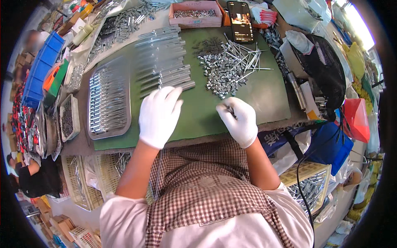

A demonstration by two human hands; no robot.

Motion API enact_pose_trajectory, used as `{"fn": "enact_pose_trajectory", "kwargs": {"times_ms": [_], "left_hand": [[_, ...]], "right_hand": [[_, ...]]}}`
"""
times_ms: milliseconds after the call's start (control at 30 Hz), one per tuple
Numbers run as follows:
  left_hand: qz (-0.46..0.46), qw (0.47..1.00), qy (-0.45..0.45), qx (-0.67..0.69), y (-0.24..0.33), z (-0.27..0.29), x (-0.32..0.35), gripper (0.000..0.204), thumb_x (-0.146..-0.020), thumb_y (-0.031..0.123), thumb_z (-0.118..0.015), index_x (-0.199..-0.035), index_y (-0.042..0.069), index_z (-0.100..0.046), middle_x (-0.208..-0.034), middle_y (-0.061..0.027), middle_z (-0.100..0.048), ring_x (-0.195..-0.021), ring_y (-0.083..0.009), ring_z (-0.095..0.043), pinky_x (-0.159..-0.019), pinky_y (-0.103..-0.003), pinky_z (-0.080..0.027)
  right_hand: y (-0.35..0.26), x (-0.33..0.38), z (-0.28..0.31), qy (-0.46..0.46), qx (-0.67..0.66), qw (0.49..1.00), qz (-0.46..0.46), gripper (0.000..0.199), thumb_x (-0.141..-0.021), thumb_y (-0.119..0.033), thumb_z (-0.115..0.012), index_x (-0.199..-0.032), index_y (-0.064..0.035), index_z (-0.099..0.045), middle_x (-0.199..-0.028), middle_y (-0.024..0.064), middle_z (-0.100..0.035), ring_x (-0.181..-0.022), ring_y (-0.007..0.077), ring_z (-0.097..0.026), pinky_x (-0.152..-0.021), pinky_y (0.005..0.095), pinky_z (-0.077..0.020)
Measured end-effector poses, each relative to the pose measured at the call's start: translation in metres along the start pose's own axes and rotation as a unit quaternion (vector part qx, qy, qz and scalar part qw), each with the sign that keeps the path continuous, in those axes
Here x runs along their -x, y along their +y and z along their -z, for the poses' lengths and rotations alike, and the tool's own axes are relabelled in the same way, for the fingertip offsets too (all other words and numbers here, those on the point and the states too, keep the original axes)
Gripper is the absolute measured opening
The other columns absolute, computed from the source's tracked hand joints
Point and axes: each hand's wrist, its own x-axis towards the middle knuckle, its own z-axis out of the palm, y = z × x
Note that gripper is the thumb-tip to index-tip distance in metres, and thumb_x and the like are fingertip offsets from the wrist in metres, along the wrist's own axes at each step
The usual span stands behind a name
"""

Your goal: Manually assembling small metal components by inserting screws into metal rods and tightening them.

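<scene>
My left hand (159,115), in a white glove, has its fingers stretched out at the near end of a row of silver metal tubes (165,76). Whether the fingertips touch the nearest tube I cannot tell. My right hand (240,122), gloved too, is closed around a small dark metal part (230,110), mostly hidden by the fingers. Just beyond it lies a heap of small shiny metal fittings (221,76). Long thin metal pins (248,60) lie scattered at the heap's right side, and small dark pieces (206,46) lie behind it.
A metal tray (128,105) of neatly lined-up rods stands left on the green mat (198,120). At the back are a pink box (195,20) of small parts and an upright phone (240,22). A black mesh bag (324,68) sits at the right.
</scene>
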Motion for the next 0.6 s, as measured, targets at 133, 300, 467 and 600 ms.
{"fn": "enact_pose_trajectory", "kwargs": {"times_ms": [133,300,467,600], "left_hand": [[0.051,0.996,-0.065,-0.027,0.001,-0.01,-0.02,0.028,-0.086,0.02,-0.074,-0.11,0.008,-0.071,-0.103,-0.0116,-0.066,-0.099,-0.0305,-0.065,-0.087,-0.043,-0.052],[0.022,0.995,-0.066,-0.066,-0.009,-0.012,-0.022,0.031,-0.082,0.026,-0.078,-0.105,0.007,-0.07,-0.099,-0.0097,-0.064,-0.096,-0.0306,-0.062,-0.084,-0.044,-0.051],[0.003,0.995,-0.086,-0.052,-0.003,-0.01,-0.019,0.033,-0.082,0.026,-0.078,-0.109,0.008,-0.073,-0.097,-0.0101,-0.063,-0.094,-0.0316,-0.06,-0.083,-0.043,-0.05],[0.009,0.997,-0.077,0.003,0.005,-0.01,-0.005,0.031,-0.082,0.025,-0.078,-0.107,0.008,-0.075,-0.098,-0.0104,-0.063,-0.093,-0.0317,-0.059,-0.083,-0.043,-0.049]], "right_hand": [[-0.005,0.0,0.003,-0.002,0.012,1.0,0.004,0.014,-0.087,-0.014,-0.075,-0.084,-0.0041,-0.066,-0.075,0.0142,-0.063,-0.067,0.0338,-0.063,-0.062,0.0394,-0.0502],[-0.004,0.002,0.001,-0.015,0.021,1.0,0.013,0.014,-0.086,-0.014,-0.075,-0.082,-0.005,-0.066,-0.074,0.0134,-0.063,-0.067,0.0332,-0.063,-0.062,0.0403,-0.05],[-0.003,0.002,0.002,-0.011,0.02,0.999,0.022,0.01,-0.086,-0.013,-0.074,-0.085,-0.006,-0.066,-0.074,0.0109,-0.063,-0.065,0.0316,-0.062,-0.062,0.0401,-0.0498],[-0.007,0.003,0.01,-0.016,-0.017,1.0,0.014,0.007,-0.086,-0.01,-0.071,-0.091,-0.0054,-0.068,-0.08,0.0117,-0.064,-0.071,0.0315,-0.064,-0.066,0.0387,-0.051]]}}
